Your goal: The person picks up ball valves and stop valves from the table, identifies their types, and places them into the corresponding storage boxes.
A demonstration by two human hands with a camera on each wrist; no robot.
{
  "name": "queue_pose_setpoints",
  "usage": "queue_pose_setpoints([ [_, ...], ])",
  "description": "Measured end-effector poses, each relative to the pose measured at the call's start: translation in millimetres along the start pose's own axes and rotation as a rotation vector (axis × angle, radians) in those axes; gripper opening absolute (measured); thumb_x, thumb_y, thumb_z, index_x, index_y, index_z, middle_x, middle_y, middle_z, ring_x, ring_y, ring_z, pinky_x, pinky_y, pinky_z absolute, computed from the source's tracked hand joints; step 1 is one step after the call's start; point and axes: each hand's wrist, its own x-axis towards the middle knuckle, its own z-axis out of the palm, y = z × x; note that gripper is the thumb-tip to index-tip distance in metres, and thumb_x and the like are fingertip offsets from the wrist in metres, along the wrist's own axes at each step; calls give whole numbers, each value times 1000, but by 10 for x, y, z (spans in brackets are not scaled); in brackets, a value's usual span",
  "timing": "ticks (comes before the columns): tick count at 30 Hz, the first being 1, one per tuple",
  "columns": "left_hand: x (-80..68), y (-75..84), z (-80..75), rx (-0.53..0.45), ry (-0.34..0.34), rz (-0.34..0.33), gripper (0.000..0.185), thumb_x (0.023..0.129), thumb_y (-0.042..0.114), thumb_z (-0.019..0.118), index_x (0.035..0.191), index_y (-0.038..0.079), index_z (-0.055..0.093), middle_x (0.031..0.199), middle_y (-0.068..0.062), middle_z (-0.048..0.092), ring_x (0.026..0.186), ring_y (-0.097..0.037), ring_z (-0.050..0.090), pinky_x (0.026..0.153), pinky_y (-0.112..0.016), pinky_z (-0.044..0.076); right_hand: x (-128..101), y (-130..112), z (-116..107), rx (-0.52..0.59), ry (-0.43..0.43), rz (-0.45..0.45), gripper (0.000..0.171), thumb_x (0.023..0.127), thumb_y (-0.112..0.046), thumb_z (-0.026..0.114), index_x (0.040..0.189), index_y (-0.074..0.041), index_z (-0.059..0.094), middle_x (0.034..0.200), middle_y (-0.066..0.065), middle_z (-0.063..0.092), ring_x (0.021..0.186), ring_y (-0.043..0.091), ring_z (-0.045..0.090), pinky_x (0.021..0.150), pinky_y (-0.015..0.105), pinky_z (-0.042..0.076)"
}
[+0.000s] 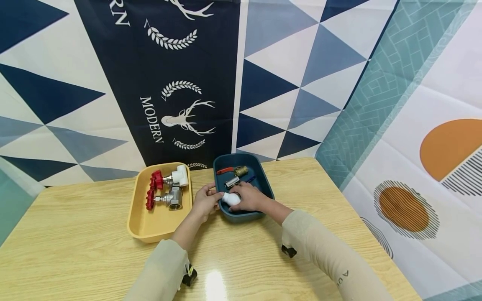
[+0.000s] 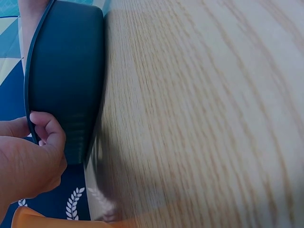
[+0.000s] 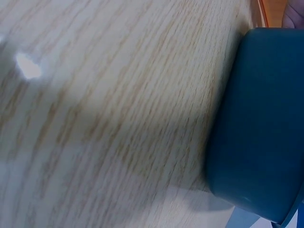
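Note:
In the head view, a dark blue bin (image 1: 242, 218) stands on the table. My left hand (image 1: 205, 202) grips its left rim, thumb outside and fingers over the edge; the left wrist view shows this grip on the bin's wall (image 2: 66, 71). Reaching in from the right, my right hand (image 1: 247, 197) holds a white plastic fitting (image 1: 230, 199) low in the bin, its fingers partly covering it. Beyond it lie a brass valve (image 1: 241, 171) with a red lever (image 1: 225, 170), a silver metal cylinder (image 1: 232, 182) and a dark blue piece (image 1: 250, 179), partly hidden.
Left of the blue bin stands a yellow bin (image 1: 152, 229). It holds a red-handled valve with a white tee end (image 1: 180, 175) and a red-handled metal valve (image 1: 174, 198). The wooden table (image 1: 94, 246) ends at a patterned cloth backdrop (image 1: 184, 83).

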Motion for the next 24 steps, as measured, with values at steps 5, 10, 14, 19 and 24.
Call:
queue_pose_setpoints([
  [5,2,3,7,8,3,-5,50,90,6,59,138,6,42,94,-2,44,57,-9,44,58,-25,46,-20,8,-16,8,7,-5,55,74,-42,77,120,-17,61,116,9,56,99,22,51,73,36,42],
  [10,7,9,15,19,11,-11,51,90,6,59,138,6,42,96,-3,47,58,-9,45,59,-26,48,-30,26,-50,11,16,6,59,73,-46,76,122,-17,59,119,9,56,105,23,51,80,43,42],
  [14,15,14,13,26,13,-9,50,90,6,59,138,6,42,96,-3,48,59,-8,46,59,-26,48,-36,43,-84,9,7,29,60,75,-50,73,124,-19,57,121,9,55,109,24,50,87,48,42],
  [19,31,24,-4,32,13,-10,50,90,7,60,137,6,42,98,-4,50,62,-9,48,58,-24,48,-44,47,-127,25,20,58,56,81,-51,66,125,-19,57,127,11,53,116,28,48,91,52,41],
  [24,39,40,-24,38,11,-21,52,90,8,60,138,6,41,100,-5,49,61,-8,48,58,-23,48,-58,55,-162,51,57,64,50,86,-49,61,124,-17,59,131,13,51,121,32,46,95,55,39],
])
